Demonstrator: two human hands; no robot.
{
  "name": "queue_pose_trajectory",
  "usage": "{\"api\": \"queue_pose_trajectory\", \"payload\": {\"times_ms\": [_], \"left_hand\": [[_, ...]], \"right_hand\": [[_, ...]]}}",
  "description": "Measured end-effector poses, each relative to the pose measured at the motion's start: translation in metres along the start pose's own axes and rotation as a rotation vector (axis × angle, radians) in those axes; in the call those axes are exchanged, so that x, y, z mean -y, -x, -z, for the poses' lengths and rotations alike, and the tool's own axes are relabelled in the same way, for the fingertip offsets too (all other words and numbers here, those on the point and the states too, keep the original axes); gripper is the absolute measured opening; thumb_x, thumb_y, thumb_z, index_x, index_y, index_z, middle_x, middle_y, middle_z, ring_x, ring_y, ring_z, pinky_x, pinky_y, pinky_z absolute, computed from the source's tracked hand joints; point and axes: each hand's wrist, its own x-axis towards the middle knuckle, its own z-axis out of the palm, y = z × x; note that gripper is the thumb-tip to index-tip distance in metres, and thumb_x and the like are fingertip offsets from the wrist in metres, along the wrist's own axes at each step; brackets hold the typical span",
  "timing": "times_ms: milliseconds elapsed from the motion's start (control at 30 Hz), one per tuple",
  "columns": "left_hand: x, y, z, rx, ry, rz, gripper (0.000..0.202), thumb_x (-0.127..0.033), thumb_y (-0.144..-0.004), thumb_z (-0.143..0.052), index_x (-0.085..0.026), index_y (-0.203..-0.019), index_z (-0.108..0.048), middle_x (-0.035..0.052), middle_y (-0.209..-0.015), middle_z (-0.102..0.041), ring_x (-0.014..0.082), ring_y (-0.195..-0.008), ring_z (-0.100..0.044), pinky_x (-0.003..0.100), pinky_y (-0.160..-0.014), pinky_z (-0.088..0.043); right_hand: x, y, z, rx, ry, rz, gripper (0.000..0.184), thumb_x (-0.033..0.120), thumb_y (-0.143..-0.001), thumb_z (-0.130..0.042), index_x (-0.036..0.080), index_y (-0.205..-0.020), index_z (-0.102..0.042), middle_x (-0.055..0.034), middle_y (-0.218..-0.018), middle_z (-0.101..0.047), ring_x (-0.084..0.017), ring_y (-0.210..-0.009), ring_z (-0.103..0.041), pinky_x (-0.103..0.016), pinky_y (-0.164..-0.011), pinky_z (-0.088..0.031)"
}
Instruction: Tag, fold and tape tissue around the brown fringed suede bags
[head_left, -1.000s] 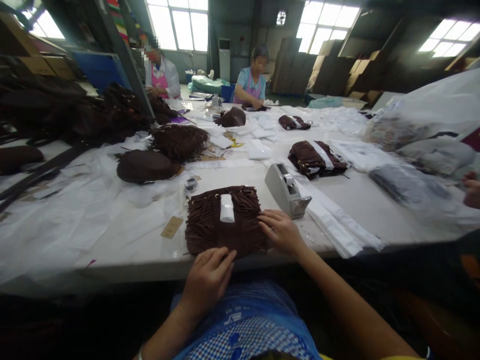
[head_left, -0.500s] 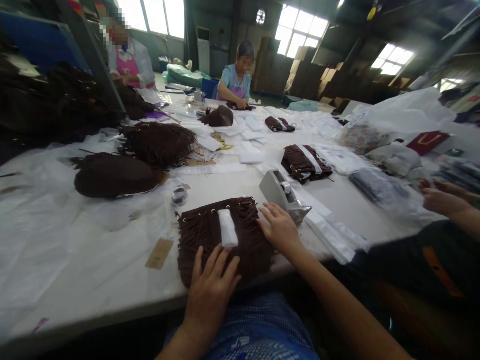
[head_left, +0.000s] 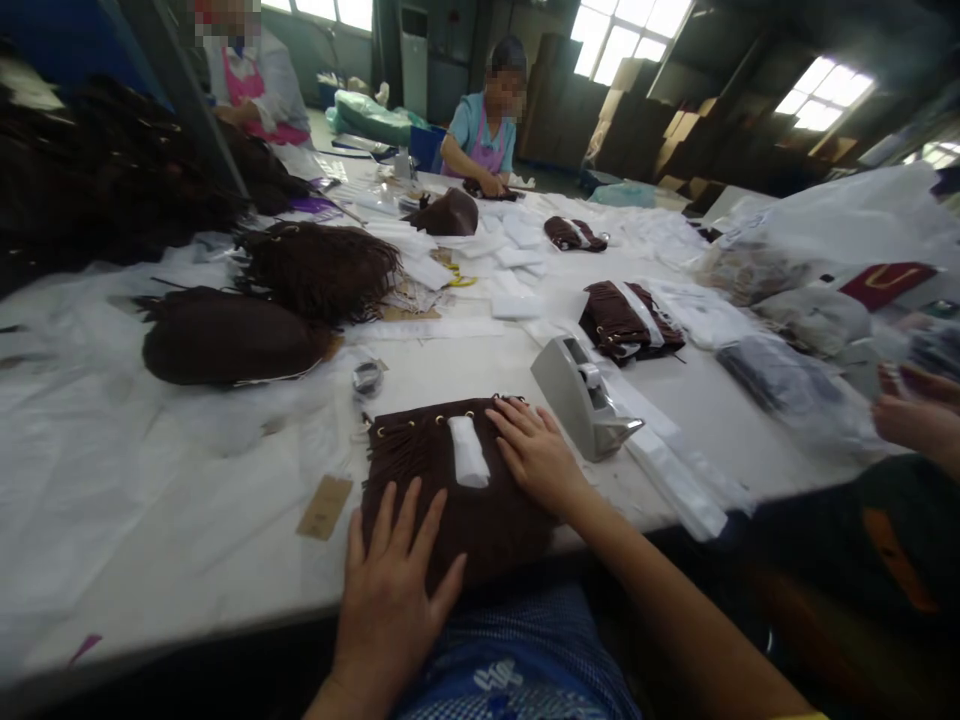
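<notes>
A dark brown fringed bag (head_left: 427,450) with brass eyelets lies flat at the table's front edge. A small white wrapped bundle (head_left: 469,452) rests on its middle. My left hand (head_left: 397,580) is spread flat over the bag's lower left part. With fingers stretched out, my right hand (head_left: 536,450) lies on its upper right side. Just beyond that hand stands a grey tape dispenser (head_left: 574,390). A brown cardboard tag (head_left: 324,507) lies left of the bag, and a roll of clear tape (head_left: 367,378) sits behind it.
Two more brown bags, one smooth (head_left: 232,338) and one fringed (head_left: 322,270), lie at the left. A folded bag with a white band (head_left: 630,318) and white strips (head_left: 679,480) are to the right. A co-worker's hands (head_left: 919,410) show at the right edge; two people work across the table.
My right hand has moved from the bag's right edge onto its upper right. My left hand has shifted left and spread. The view has tilted slightly down.
</notes>
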Motion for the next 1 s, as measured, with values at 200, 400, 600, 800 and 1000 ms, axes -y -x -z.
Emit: {"api": "queue_pose_trajectory", "payload": {"times_ms": [200,400,600,800,1000], "left_hand": [[0.003,0.018,0.010,0.026,-0.101,0.109,0.064,-0.048,-0.092,-0.053,-0.014,-0.146,-0.043,0.0144,-0.153,-0.042,0.0372,-0.142,-0.036,0.060,-0.112,-0.032],[0.011,0.018,0.060,-0.036,-0.220,0.265,0.033,-0.038,-0.094,-0.051,-0.015,-0.112,-0.065,0.0177,-0.142,-0.054,0.0381,-0.135,-0.046,0.056,-0.106,-0.041],[-0.004,-0.066,0.046,-0.088,0.001,0.142,0.027,-0.022,-0.097,-0.045,-0.019,-0.120,-0.060,0.0084,-0.131,-0.064,0.0221,-0.125,-0.056,0.042,-0.110,-0.043],[0.050,-0.061,0.016,0.126,-0.028,0.124,0.030,-0.021,-0.094,-0.045,-0.018,-0.117,-0.064,0.0113,-0.131,-0.063,0.0247,-0.125,-0.056,0.044,-0.107,-0.047],[0.057,-0.005,0.069,0.019,-0.254,0.455,0.027,-0.026,-0.092,-0.048,-0.017,-0.104,-0.070,0.0145,-0.121,-0.068,0.0307,-0.115,-0.062,0.049,-0.101,-0.048]], "right_hand": [[0.036,0.039,0.006,-0.054,-0.115,0.029,0.042,0.032,-0.098,-0.049,0.016,-0.136,-0.056,-0.0088,-0.145,-0.054,-0.026,-0.139,-0.042,-0.046,-0.116,-0.032],[0.041,0.056,-0.019,0.022,-0.125,0.073,0.056,0.042,-0.097,-0.049,0.015,-0.145,-0.047,-0.0079,-0.158,-0.033,-0.032,-0.146,-0.029,-0.053,-0.117,-0.027],[0.034,0.054,-0.022,0.002,-0.180,0.089,0.057,0.044,-0.097,-0.047,0.016,-0.146,-0.046,-0.0075,-0.159,-0.032,-0.032,-0.147,-0.028,-0.053,-0.117,-0.026],[0.029,0.054,-0.023,-0.013,-0.212,0.110,0.057,0.044,-0.096,-0.047,0.017,-0.146,-0.046,-0.0085,-0.158,-0.034,-0.031,-0.147,-0.027,-0.052,-0.117,-0.027],[0.027,0.053,-0.024,-0.006,-0.217,0.116,0.057,0.045,-0.096,-0.047,0.016,-0.146,-0.047,-0.0091,-0.158,-0.035,-0.032,-0.146,-0.028,-0.052,-0.115,-0.027]]}}
